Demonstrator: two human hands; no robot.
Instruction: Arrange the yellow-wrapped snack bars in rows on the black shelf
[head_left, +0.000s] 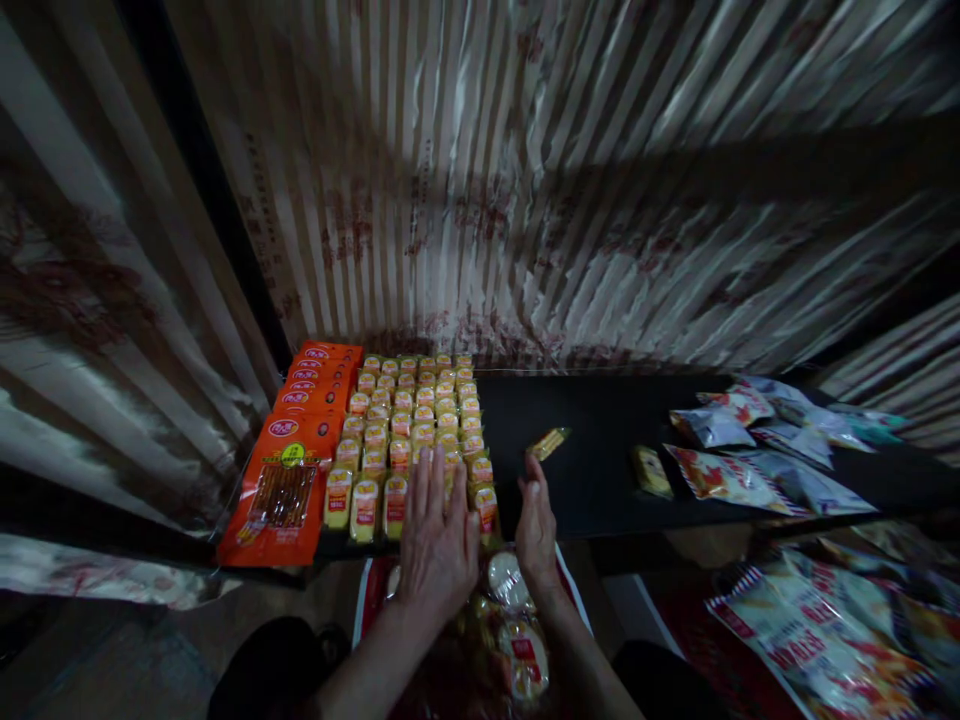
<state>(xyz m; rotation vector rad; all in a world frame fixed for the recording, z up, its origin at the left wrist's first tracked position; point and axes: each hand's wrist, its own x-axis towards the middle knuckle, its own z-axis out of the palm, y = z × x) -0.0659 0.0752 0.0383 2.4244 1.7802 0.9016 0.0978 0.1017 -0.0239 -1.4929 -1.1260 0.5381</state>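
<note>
My left hand (pixel 439 540) lies with stretched fingers over the front of several rows of small yellow snack cakes in clear wrappers (pixel 401 425), hiding part of them. My right hand (pixel 538 525) is held on edge just right of the rows, fingers extended and nothing seen in it. Close beyond its fingertips, a single wrapped snack (pixel 551 442) rests on the black shelf (pixel 592 400). Below and between my wrists is a red box with a white rim (pixel 574 590), with round wrapped cakes (pixel 523 655) inside.
Orange snack bags (pixel 281 480) overlap in a column on the shelf's left end. One wrapped cake (pixel 651 472) lies farther right, before a pile of white and red snack bags (pixel 739 470). More bags (pixel 817 620) fill a container at lower right. A striped sheet (pixel 480 180) hangs behind.
</note>
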